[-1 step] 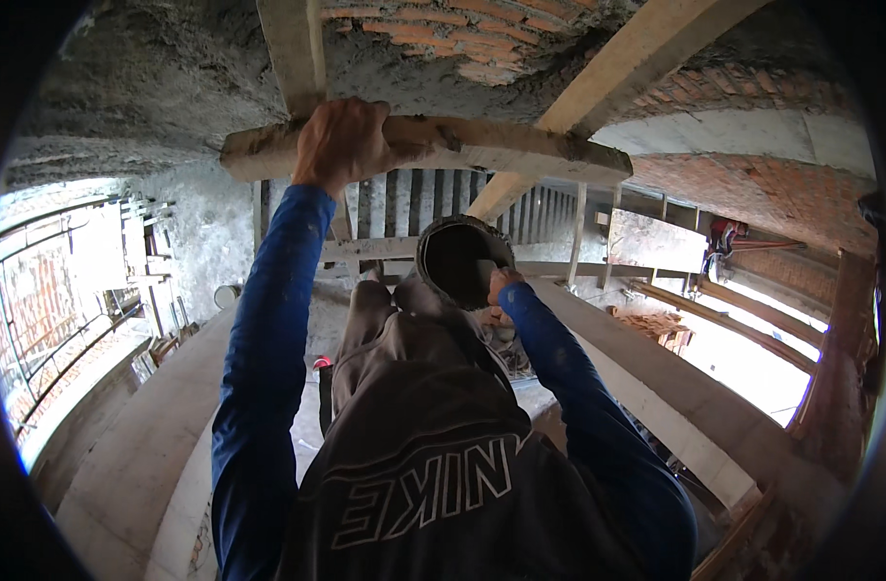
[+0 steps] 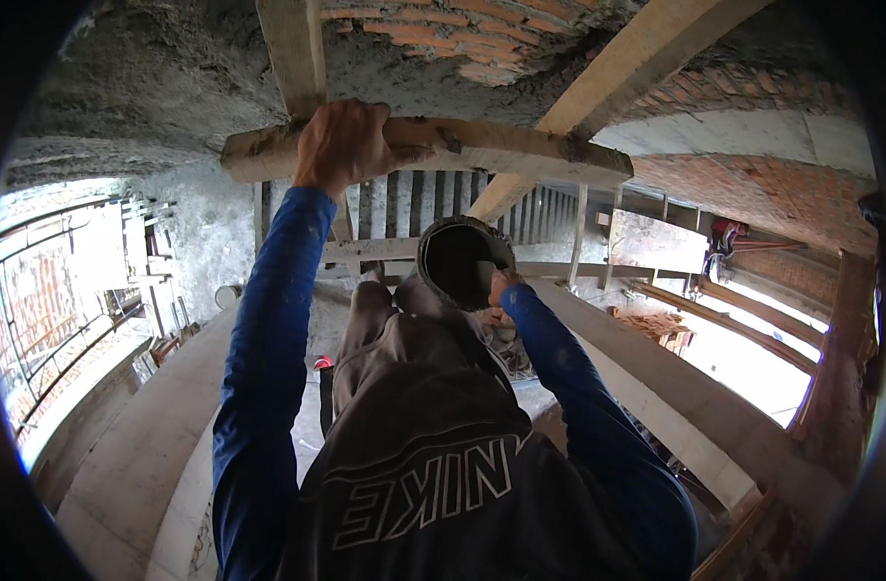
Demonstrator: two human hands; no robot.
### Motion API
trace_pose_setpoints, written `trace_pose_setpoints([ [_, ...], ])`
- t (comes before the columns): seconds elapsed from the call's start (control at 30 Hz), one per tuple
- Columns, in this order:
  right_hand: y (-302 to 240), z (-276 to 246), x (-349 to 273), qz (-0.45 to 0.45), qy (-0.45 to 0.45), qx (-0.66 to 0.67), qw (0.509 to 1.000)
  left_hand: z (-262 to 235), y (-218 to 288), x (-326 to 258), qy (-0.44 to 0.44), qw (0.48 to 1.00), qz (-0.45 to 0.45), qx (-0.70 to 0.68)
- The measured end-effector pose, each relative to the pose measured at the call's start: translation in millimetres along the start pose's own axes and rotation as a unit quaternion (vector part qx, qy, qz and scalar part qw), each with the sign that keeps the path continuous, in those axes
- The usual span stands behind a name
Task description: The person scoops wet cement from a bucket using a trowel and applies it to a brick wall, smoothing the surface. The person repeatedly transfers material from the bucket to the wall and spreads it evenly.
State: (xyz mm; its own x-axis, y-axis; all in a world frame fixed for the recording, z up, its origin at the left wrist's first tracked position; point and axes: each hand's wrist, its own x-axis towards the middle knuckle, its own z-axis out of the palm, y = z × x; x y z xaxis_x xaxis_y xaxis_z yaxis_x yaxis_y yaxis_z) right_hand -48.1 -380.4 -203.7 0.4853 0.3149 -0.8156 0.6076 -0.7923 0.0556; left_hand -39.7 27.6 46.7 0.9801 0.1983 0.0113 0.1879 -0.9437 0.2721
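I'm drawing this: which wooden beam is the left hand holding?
The crosswise beam under the left hand; the upper-left beam points up the picture, the upper-right beam slants.

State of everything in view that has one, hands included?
Left hand: closed over the crosswise wooden beam
Crosswise wooden beam: gripped, roughly level across the view
Right hand: at the bucket's rim; exact grip unclear
Bucket: uncovered, mouth facing the camera; contents too dark to tell
Diagonal beam: slanted
Brickwork overhead: exposed, grey coating around it
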Motion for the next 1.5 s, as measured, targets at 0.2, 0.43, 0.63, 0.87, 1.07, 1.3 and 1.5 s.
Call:
trace_pose_setpoints([
  [0.2,4,24,23,0.022,-0.082,0.147,0.985,2,0,2,0.004,1.0,-0.013,-0.015],
  [0.43,3,76,43,-0.036,-0.056,0.318,0.946,2,-1,4,-0.004,1.0,-0.006,-0.006],
  [0.63,16,94,6,-0.105,0.134,0.369,0.913,2,1,2,0.005,1.0,0.002,0.001],
  [0.87,27,67,-61,-0.207,0.341,0.254,0.881,6,-4,4,-0.001,1.0,0.012,0.019],
  [1.07,36,-37,-142,-0.16,0.221,0.261,0.926,32,-15,-5,0.075,0.984,0.078,0.138],
  [1.3,-9,-266,-251,-0.143,0.211,0.165,0.953,27,-15,-3,0.039,0.999,0.008,0.001],
  [1.5,-123,-432,-296,-0.276,0.338,0.027,0.899,39,-17,-8,0.132,0.99,0.013,0.053],
])
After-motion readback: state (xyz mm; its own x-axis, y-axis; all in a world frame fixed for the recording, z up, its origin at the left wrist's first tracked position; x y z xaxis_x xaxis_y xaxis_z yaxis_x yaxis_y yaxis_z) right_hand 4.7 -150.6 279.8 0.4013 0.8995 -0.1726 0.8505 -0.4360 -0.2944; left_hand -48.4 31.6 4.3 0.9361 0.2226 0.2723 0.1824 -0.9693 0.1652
